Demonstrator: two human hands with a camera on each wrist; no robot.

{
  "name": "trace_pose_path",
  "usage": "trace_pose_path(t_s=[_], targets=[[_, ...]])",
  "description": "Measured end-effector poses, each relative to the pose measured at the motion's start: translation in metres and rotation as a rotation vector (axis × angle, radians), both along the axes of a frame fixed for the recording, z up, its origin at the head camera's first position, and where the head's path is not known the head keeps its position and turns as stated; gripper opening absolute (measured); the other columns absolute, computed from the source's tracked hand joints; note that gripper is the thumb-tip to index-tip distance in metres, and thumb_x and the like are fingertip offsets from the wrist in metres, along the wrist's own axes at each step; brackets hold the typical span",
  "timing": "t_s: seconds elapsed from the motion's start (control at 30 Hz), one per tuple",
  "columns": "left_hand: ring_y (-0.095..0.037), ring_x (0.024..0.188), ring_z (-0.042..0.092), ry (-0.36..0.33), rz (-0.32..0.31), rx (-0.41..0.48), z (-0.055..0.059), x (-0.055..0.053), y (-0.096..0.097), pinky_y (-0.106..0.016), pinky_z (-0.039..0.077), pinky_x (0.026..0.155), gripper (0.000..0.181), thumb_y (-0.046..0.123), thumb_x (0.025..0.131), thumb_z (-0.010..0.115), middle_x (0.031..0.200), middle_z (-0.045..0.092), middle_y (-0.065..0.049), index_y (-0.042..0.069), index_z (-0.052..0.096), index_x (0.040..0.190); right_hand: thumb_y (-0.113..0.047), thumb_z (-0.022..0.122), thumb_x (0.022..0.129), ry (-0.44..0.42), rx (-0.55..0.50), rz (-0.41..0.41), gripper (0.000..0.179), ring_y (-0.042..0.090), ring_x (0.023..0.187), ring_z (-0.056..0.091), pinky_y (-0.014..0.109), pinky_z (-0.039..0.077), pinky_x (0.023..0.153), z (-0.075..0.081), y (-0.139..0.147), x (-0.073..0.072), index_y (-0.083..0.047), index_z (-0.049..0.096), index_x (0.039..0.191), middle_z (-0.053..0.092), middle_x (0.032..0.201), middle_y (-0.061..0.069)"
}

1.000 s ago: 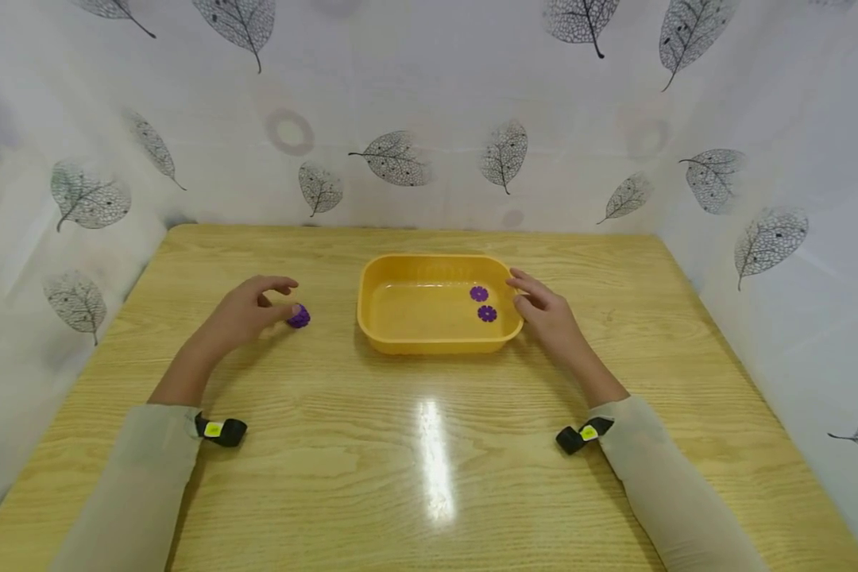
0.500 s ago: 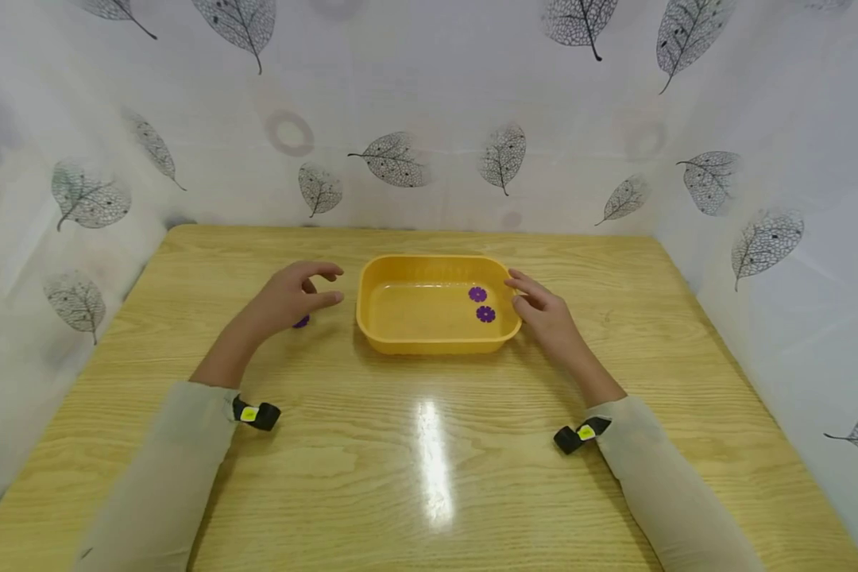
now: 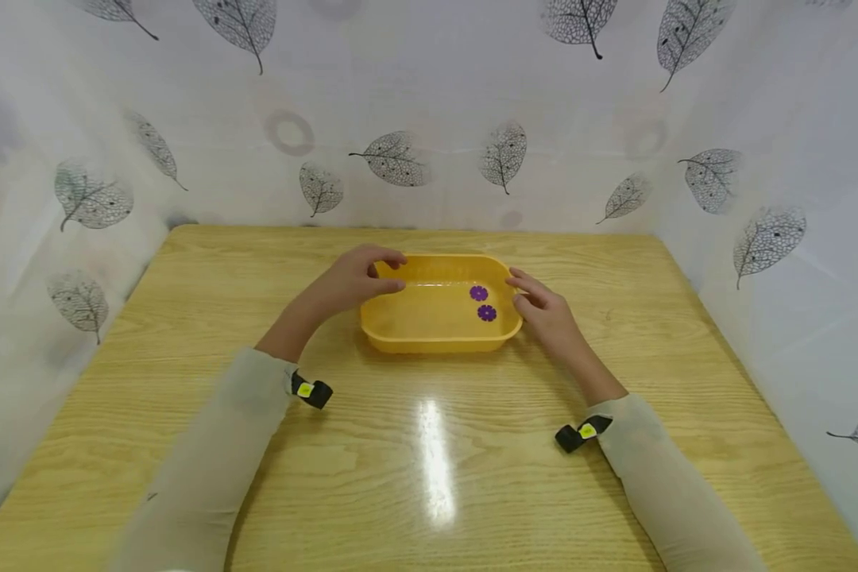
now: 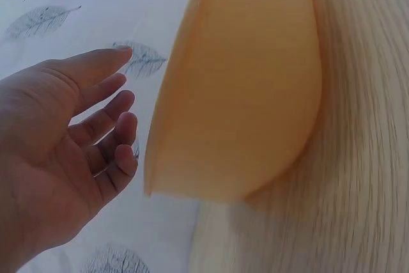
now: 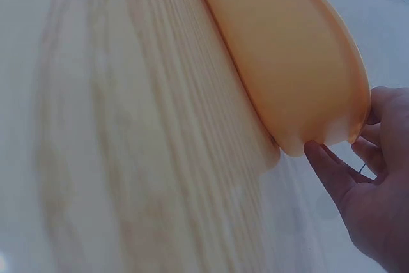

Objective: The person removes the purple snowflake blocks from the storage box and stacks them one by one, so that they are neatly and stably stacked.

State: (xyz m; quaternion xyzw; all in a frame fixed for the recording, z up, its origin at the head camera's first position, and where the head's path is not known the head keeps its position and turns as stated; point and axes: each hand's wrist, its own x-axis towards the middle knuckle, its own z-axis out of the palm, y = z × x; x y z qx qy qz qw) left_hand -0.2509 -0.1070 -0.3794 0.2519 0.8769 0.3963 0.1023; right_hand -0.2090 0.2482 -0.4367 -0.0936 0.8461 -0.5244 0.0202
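Observation:
A yellow plastic tray (image 3: 429, 345) stands on the table in the head view. Inside it, toward the right, lie two purple flower-shaped discs, a rear one (image 3: 478, 293) and a front one (image 3: 487, 313). My left hand (image 3: 353, 280) hovers over the tray's left end, thumb and fingers apart. The left wrist view shows that same hand (image 4: 77, 126) with loosely bent fingers, holding nothing, beside the tray's wall (image 4: 236, 94). At the right end, my right hand (image 3: 546, 314) grips the tray's rim. In the right wrist view its thumb (image 5: 326, 164) presses the outer wall.
The wooden table (image 3: 372, 453) extends in front of the tray and to both sides. A white curtain with leaf prints (image 3: 429, 95) encloses the back and sides. Black straps with small devices sit on the left wrist (image 3: 311, 391) and right wrist (image 3: 584, 434).
My left hand has moved right, from beside a purple piece on the table to over the tray's left end. That piece is now out of sight around the left arm. The right hand stays put.

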Motion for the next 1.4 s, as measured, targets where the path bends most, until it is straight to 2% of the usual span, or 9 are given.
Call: trace_pose_path(t_s=[0.17,0.3,0.67,0.73,0.93,1.0,1.1,1.23,1.4], targets=[[-0.027,0.105,0.055,-0.010,-0.075,-0.010,-0.006,-0.008,0.031,-0.042,0.048,0.094,0.047,0.029,0.097,0.068,0.132,0.061,-0.014,0.007,0.060,0.137,-0.019,0.052,0.106,-0.029,0.005,0.003,0.041,0.027,0.140,0.048,0.035,0.043,0.112,0.010,-0.005,0.005,-0.006,0.054,0.145,0.035,0.163,-0.002],[-0.026,0.109,0.055,-0.054,-0.097,0.005,-0.011,-0.012,0.051,-0.042,0.048,0.097,0.047,0.030,0.097,0.068,0.131,0.061,-0.013,0.009,0.060,0.138,-0.016,0.051,0.106,-0.034,0.016,0.008,0.041,0.030,0.140,0.047,0.039,0.042,0.113,0.019,-0.009,0.009,-0.003,0.053,0.145,0.035,0.163,0.003],[-0.022,0.119,0.057,-0.099,-0.158,-0.021,-0.018,-0.020,0.097,-0.039,0.047,0.104,0.045,0.029,0.096,0.070,0.128,0.064,-0.006,0.011,0.062,0.136,-0.028,0.053,0.106,0.004,-0.026,0.015,0.040,0.023,0.140,0.048,0.034,0.044,0.110,-0.006,-0.005,-0.001,-0.013,0.058,0.143,0.040,0.160,-0.007],[-0.022,0.117,0.057,-0.121,-0.155,-0.024,-0.022,-0.021,0.102,-0.039,0.049,0.101,0.044,0.029,0.096,0.070,0.128,0.064,-0.006,0.012,0.062,0.136,-0.028,0.053,0.106,0.002,-0.021,0.018,0.040,0.024,0.140,0.049,0.035,0.044,0.111,-0.006,-0.005,-0.001,-0.014,0.058,0.143,0.040,0.160,-0.008],[-0.023,0.101,0.061,-0.205,-0.175,-0.005,-0.034,-0.025,0.110,-0.035,0.058,0.076,0.040,0.025,0.097,0.069,0.126,0.065,-0.007,0.008,0.062,0.133,-0.025,0.051,0.106,-0.036,-0.009,0.006,0.041,0.025,0.138,0.050,0.037,0.044,0.111,0.005,-0.008,0.004,-0.012,0.056,0.144,0.038,0.161,-0.006],[-0.022,0.101,0.061,-0.212,-0.180,-0.016,-0.036,-0.027,0.111,-0.034,0.058,0.076,0.039,0.024,0.097,0.068,0.125,0.066,-0.007,0.008,0.063,0.132,-0.024,0.051,0.106,-0.033,0.002,-0.003,0.041,0.026,0.136,0.052,0.035,0.045,0.110,0.005,-0.008,0.004,-0.011,0.055,0.145,0.037,0.161,-0.006],[-0.022,0.103,0.061,-0.196,-0.182,-0.041,-0.037,-0.031,0.113,-0.034,0.057,0.080,0.038,0.024,0.098,0.068,0.125,0.066,-0.006,0.008,0.064,0.131,-0.028,0.053,0.106,-0.001,0.004,-0.017,0.040,0.024,0.134,0.053,0.029,0.046,0.107,-0.003,-0.003,0.001,-0.014,0.057,0.144,0.039,0.160,-0.008],[-0.021,0.111,0.060,-0.125,-0.188,-0.092,-0.032,-0.034,0.119,-0.035,0.052,0.095,0.037,0.025,0.098,0.067,0.125,0.067,-0.004,0.011,0.065,0.132,-0.025,0.053,0.105,0.026,0.004,-0.033,0.041,0.024,0.138,0.050,0.030,0.045,0.109,-0.004,-0.002,0.000,-0.012,0.057,0.143,0.041,0.159,-0.005],[-0.020,0.111,0.059,-0.066,-0.254,-0.145,-0.028,-0.032,0.132,-0.035,0.047,0.102,0.038,0.026,0.098,0.067,0.121,0.067,-0.004,0.009,0.065,0.132,-0.022,0.053,0.105,0.035,-0.010,-0.045,0.041,0.025,0.139,0.049,0.018,0.046,0.102,0.000,-0.001,0.001,-0.011,0.056,0.144,0.042,0.159,-0.004]])
